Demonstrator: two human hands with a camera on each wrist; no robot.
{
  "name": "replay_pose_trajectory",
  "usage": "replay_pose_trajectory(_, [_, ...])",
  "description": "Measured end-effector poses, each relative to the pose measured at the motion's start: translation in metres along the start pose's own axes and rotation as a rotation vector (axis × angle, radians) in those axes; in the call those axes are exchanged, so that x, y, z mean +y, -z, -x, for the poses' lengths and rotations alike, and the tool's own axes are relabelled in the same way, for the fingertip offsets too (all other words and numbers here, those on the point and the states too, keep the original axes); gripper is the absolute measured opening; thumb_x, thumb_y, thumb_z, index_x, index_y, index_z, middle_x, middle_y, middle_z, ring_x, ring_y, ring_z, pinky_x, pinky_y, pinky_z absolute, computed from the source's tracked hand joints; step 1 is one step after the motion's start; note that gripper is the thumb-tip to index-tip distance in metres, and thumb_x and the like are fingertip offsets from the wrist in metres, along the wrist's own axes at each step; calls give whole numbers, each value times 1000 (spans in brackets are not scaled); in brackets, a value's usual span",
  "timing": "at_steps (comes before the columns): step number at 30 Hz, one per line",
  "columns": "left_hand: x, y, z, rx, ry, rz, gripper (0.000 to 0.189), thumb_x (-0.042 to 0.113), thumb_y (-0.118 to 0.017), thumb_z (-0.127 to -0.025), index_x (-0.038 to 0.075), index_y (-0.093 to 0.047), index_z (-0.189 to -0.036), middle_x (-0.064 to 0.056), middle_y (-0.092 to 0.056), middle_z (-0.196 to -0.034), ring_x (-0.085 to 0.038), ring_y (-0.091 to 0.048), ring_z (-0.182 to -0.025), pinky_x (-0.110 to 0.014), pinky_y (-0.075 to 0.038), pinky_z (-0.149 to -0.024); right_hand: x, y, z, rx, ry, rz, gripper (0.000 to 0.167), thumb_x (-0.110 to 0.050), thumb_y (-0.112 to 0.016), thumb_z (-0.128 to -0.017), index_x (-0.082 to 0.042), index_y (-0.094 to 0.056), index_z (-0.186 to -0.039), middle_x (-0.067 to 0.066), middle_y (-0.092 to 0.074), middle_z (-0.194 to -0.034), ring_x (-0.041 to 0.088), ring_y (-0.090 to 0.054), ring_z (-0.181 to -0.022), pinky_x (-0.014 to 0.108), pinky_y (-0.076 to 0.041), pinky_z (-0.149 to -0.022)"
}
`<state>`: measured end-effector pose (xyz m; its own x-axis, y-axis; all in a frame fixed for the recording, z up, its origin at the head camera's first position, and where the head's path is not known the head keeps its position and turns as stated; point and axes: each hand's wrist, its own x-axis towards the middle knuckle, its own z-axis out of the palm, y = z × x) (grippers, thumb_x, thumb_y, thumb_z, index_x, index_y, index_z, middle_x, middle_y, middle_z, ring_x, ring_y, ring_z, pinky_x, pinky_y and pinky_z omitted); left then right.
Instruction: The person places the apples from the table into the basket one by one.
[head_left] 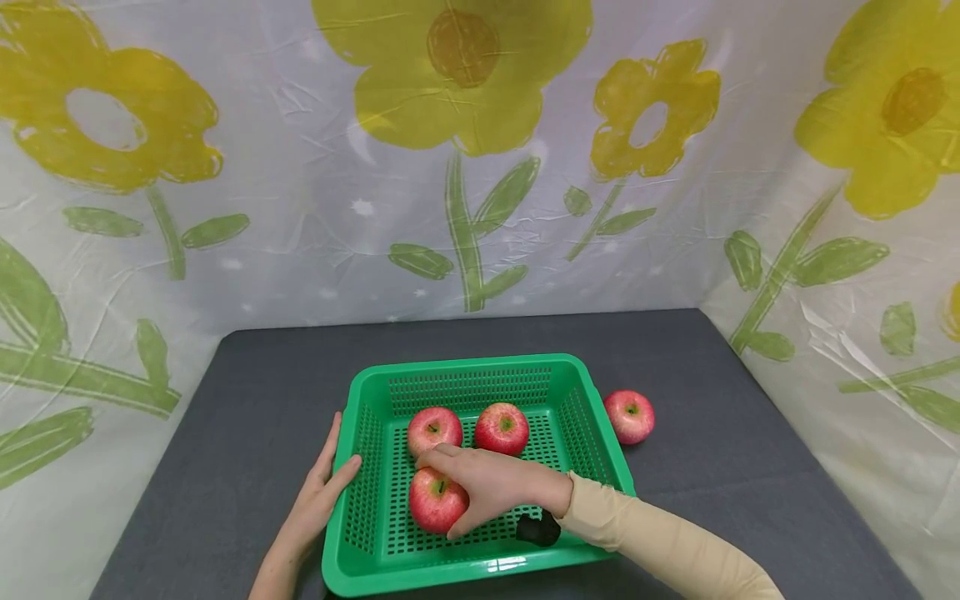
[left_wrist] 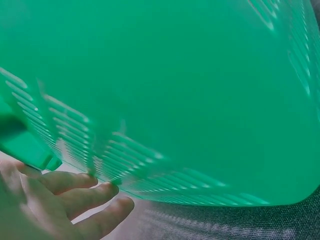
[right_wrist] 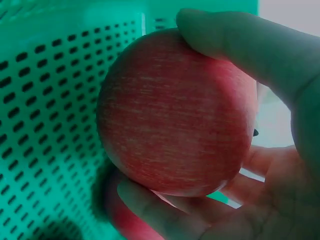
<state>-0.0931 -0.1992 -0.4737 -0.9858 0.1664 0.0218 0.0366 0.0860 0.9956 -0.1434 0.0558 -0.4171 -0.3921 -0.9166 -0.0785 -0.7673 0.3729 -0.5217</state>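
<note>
- The left hand [head_left: 311,500], its fingers extended and gripping nothing, touches the basket's left side; its thumb lies at the rim.
- The green basket [head_left: 420,577] looks like thin, slotted plastic: probably light, springy in the walls and easily shoved, so its thick rim is the better hold.
- Inside, the rear-left apple [head_left: 433,425] sits close behind the gripped one, leaving little finger room between them; its outer sides should be easier to take.
- The held apple [head_left: 433,507] is in the front left part of the basket; whether it touches the floor is hidden. It should be firm, fairly weighty, smooth enough to roll or slip, and prone to bruising.
- The right hand [head_left: 491,483] grips it around its widest part, thumb opposite fingers, a sound hold.
- The rear-right apple [head_left: 501,429] stands stem up, its right side accessible.
- The lone apple [head_left: 630,417] rests outside on the dark worktop [head_left: 727,442], just beside the basket; it could roll if nudged.
</note>
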Motion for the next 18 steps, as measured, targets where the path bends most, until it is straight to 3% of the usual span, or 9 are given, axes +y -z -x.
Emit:
replay_pose_trajectory(10, [1,0,1,1,7,14,68,18,-38,-102,29,10,-148,-6,12,-154,-34,7,-138,-5,-29,-89,-1,-6,-3,-65,45,36,75,-31,-82,-70,-9,-43,-131,-4,-49,-123,4,-47,-107,12,-38,-87])
replay_pose_trajectory(18, [1,0,1,-5,10,26,68,18,-38,-102,28,10,-148,-6,12,-154,-35,7,-138,-6,-29,-89,0,-7,-5,-93,63,60,75,-30,-83,-69,-10,-44,-131,-5,-49,-121,3,-48,-104,9,-37,-85])
